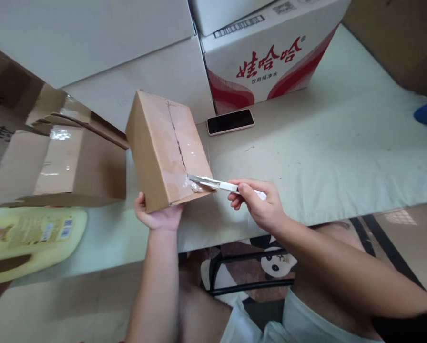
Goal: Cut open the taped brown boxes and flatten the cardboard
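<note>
One carton point(174, 147), tilted at the table point(306, 157), taped seam facing up, presumably so the cut line stays in view. One left hand point(159, 215), gripping the carton's near end from below, likely as support; some fingers hidden. One knife point(228, 185), blade tip at the tape near the seam's near end. One right hand point(259, 200), closed around the handle, probably to keep fingers behind the blade. One phone point(230, 122), lying beyond, clear of both hands.
</note>
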{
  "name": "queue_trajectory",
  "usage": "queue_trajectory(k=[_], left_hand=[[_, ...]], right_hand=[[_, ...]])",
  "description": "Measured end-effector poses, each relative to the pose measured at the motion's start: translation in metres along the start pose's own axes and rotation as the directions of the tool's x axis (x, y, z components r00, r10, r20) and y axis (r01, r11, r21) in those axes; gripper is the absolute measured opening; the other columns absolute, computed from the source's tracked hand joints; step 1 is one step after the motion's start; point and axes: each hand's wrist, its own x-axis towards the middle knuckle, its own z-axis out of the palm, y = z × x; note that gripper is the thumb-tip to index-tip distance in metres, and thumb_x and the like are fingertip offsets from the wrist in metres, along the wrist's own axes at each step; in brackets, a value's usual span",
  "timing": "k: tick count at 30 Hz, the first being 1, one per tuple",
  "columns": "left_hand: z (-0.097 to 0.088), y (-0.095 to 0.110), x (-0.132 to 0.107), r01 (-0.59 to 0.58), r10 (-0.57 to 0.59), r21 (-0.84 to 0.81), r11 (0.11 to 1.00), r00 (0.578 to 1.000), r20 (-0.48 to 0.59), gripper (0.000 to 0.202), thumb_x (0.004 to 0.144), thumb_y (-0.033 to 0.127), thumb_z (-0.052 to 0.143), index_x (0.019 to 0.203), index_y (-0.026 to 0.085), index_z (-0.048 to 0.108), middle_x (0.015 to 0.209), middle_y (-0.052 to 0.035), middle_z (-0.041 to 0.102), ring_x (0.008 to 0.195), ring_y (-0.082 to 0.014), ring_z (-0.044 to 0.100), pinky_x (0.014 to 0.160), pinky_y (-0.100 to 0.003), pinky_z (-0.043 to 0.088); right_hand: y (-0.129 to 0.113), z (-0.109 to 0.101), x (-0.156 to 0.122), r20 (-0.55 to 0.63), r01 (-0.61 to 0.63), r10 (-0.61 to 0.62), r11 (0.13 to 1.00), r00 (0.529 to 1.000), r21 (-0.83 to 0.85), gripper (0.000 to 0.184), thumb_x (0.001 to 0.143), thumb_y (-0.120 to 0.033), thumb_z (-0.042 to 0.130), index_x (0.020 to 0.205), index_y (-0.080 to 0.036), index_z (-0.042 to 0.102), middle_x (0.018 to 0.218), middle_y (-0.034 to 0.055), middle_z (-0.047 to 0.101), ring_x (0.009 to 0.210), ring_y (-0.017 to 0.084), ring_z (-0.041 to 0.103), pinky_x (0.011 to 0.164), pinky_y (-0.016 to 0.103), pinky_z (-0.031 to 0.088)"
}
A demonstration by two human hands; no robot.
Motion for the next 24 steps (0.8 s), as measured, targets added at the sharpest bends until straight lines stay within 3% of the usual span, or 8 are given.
queue_trajectory(k=[4,7,9,12,14,16,20,24], left_hand=[[0.002,-0.004,0.006,0.022,-0.022,0.036,0.999,1.0,0.011,0.054,0.071,0.057,0.057,0.111,0.023,0.071,0.108,-0.0104,0.073,0.093,-0.0299,0.068,0.068,-0.038,0.054],[-0.001,0.0,0.012,-0.122,0.127,0.167,0.978,0.992,-0.023,0.04,0.068,0.035,0.066,0.107,0.025,0.07,0.103,-0.0052,0.072,0.097,-0.0249,0.067,0.08,-0.034,0.054],[0.0,0.005,0.01,-0.296,0.301,0.27,0.916,0.953,0.024,0.044,0.068,0.029,0.07,0.112,0.029,0.068,0.113,-0.0037,0.07,0.115,-0.0254,0.063,0.098,-0.036,0.05],[0.01,0.015,-0.003,-0.559,0.494,0.386,0.734,0.829,0.263,0.047,0.069,0.034,0.076,0.115,0.027,0.07,0.137,-0.0053,0.06,0.144,-0.0295,0.042,0.121,-0.04,0.03],[0.021,0.022,-0.014,-0.587,0.429,0.499,0.638,0.808,0.403,0.046,0.066,0.036,0.081,0.11,0.024,0.074,0.129,-0.0089,0.062,0.14,-0.0348,0.045,0.123,-0.046,0.026],[0.031,0.027,-0.023,-0.586,0.358,0.597,0.548,0.81,0.465,0.044,0.061,0.035,0.086,0.103,0.024,0.077,0.115,-0.0083,0.064,0.128,-0.0371,0.051,0.122,-0.05,0.024],[0.047,0.024,-0.036,-0.553,0.3,0.699,0.453,0.833,0.465,0.041,0.053,0.028,0.091,0.093,0.026,0.081,0.099,-0.0075,0.057,0.117,-0.0381,0.05,0.12,-0.053,0.022],[0.058,0.007,-0.044,-0.571,0.362,0.761,0.308,0.81,0.461,0.031,0.057,0.035,0.091,0.081,0.025,0.075,0.093,-0.0072,0.051,0.112,-0.0385,0.046,0.116,-0.058,0.02]], right_hand=[[0.0,-0.002,0.006,-0.05,0.02,-0.017,0.998,0.999,0.056,0.035,0.08,-0.054,0.073,0.091,-0.021,0.073,0.066,-0.0005,0.068,0.054,0.013,0.061,0.054,0.03,0.055],[-0.002,-0.008,0.013,-0.066,0.053,-0.048,0.996,0.997,0.075,0.032,0.075,-0.05,0.077,0.087,-0.023,0.065,0.062,-0.0046,0.06,0.053,0.011,0.054,0.052,0.027,0.047],[-0.003,-0.01,0.015,-0.058,0.083,-0.08,0.995,0.995,0.059,0.03,0.073,-0.046,0.079,0.085,-0.024,0.062,0.061,-0.0065,0.056,0.052,0.009,0.048,0.051,0.026,0.04],[-0.003,-0.009,0.014,-0.05,0.123,-0.12,0.991,0.991,0.057,0.023,0.075,-0.037,0.076,0.079,-0.024,0.057,0.06,-0.0077,0.049,0.05,0.008,0.04,0.05,0.026,0.031],[-0.004,-0.008,0.014,-0.04,0.139,-0.136,0.988,0.99,0.074,0.018,0.075,-0.033,0.071,0.076,-0.024,0.056,0.058,-0.0081,0.044,0.049,0.008,0.037,0.05,0.026,0.028],[-0.003,-0.007,0.014,-0.027,0.146,-0.144,0.986,0.989,0.081,0.013,0.076,-0.033,0.068,0.078,-0.024,0.059,0.056,-0.0084,0.041,0.048,0.008,0.035,0.05,0.027,0.028],[0.003,-0.01,0.017,-0.03,0.101,-0.101,0.995,0.994,-0.018,0.016,0.081,-0.038,0.068,0.087,-0.023,0.066,0.059,-0.0079,0.044,0.05,0.009,0.034,0.05,0.027,0.027],[0.011,-0.014,0.024,-0.082,0.016,-0.034,0.978,0.996,-0.21,0.026,0.085,-0.044,0.067,0.1,-0.024,0.071,0.061,-0.0064,0.05,0.055,0.011,0.041,0.054,0.027,0.034]])
